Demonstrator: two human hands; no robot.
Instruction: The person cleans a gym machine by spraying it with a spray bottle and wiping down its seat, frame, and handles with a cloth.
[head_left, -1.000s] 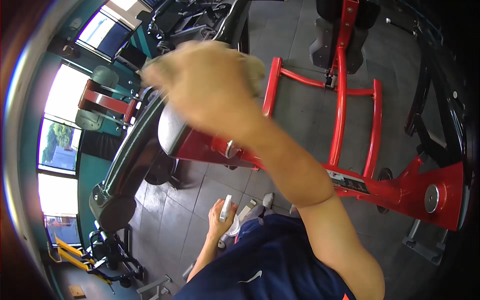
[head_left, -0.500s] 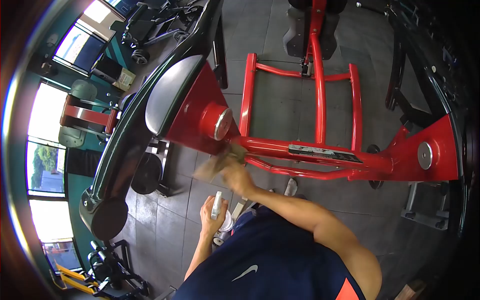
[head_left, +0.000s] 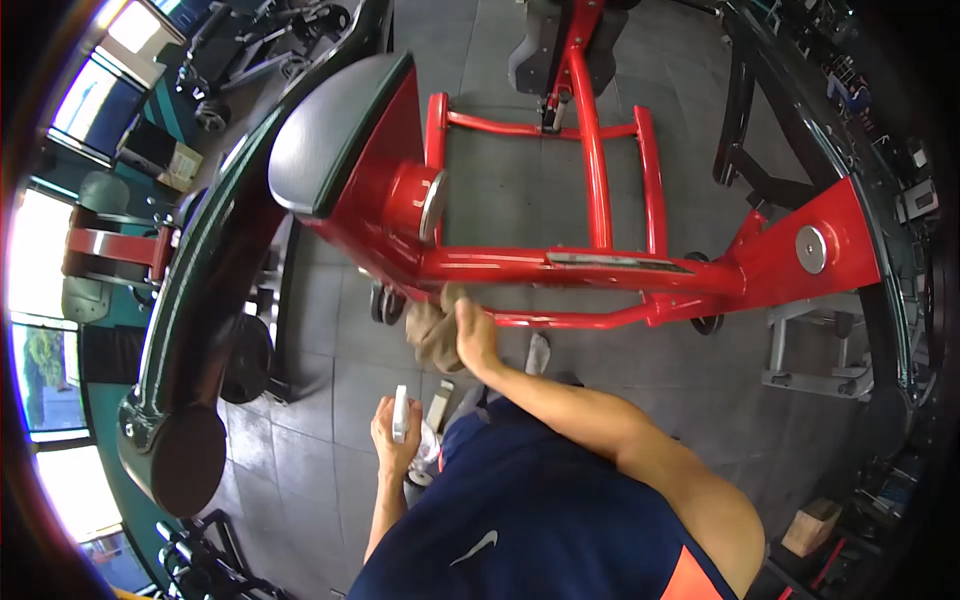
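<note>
My right hand [head_left: 474, 343] is wrapped round a brown cloth [head_left: 433, 333], just below the left part of the red machine frame [head_left: 480, 264]. The cloth is bunched up and slightly blurred. Lower and to the left, my left hand [head_left: 391, 438] grips a spray bottle [head_left: 401, 415] by its white head; the clear body hangs partly hidden beneath the hand. Above the cloth, a round metal cap [head_left: 433, 206] sits on the red side plate, beside a grey and black pad [head_left: 330, 130].
A thick dark machine arm [head_left: 195, 310] curves down the left side. The red base frame [head_left: 652, 180] stands on dark floor tiles ahead. At the right is a red plate [head_left: 812, 250] joined to a black frame. A cardboard box [head_left: 811, 527] lies at the lower right.
The view has shifted, so the machine sits further left. My right hand with the cloth has dropped from the red frame's surface to just under it. My left hand still holds the bottle.
</note>
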